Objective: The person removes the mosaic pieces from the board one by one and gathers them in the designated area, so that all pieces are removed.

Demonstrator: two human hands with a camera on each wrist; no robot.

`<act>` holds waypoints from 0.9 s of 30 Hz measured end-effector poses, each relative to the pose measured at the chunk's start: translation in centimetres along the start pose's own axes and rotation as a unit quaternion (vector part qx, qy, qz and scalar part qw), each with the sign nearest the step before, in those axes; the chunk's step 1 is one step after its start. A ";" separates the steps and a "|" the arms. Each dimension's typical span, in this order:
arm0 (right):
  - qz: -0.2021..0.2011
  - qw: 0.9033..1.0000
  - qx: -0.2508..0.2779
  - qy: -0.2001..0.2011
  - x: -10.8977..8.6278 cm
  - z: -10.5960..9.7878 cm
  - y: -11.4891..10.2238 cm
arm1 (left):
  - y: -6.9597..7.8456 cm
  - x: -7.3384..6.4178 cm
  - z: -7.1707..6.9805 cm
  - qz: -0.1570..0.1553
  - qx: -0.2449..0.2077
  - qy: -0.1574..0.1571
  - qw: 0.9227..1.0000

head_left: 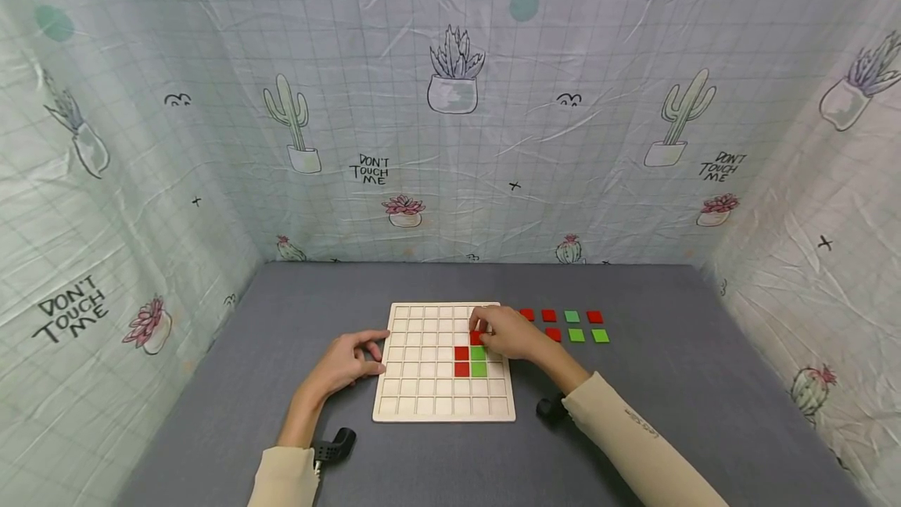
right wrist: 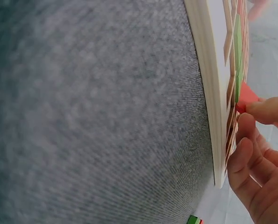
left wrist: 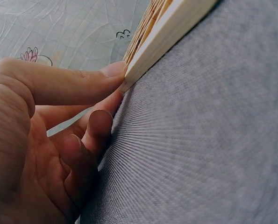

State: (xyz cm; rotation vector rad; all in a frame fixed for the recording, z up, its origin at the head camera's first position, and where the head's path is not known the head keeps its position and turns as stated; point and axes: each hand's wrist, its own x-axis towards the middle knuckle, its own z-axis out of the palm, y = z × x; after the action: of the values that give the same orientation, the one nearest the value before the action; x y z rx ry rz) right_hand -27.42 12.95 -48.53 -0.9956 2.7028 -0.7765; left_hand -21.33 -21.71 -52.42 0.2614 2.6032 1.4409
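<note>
A pale wooden grid board lies on the table, its squares framed by thin raised strips. At its left edge, my left hand touches the side with thumb and forefinger spread apart. My right hand pinches a red square tile between thumb and fingers, tilted over the board's right part. Just in front of that tile, two red tiles and two green tiles sit in neighbouring squares. Part of the board's upper right is hidden under the right hand.
Right of the board, loose red tiles and green tiles lie in two rows on the grey table, partly behind the right hand. A patterned cloth hangs around the back and sides. Black wrist devices sit at both cuffs.
</note>
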 end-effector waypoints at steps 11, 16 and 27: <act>-0.012 1.000 0.015 0.004 -0.2 0.0 0.1 | 0.3 -0.1 0.0 -0.002 0.001 0.002 1.000; -0.012 1.000 0.028 0.007 -0.5 -0.1 0.2 | 0.1 0.0 0.1 0.001 -0.001 0.004 1.000; -0.006 0.998 0.053 0.022 -1.8 -0.7 0.3 | -0.1 0.1 0.0 0.011 0.001 0.000 1.000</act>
State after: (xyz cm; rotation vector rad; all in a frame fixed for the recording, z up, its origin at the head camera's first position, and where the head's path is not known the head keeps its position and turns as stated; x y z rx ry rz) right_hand -26.45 14.62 -48.12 -0.9838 2.6622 -0.9450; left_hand -21.39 -21.73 -52.52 0.2917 2.6098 1.4441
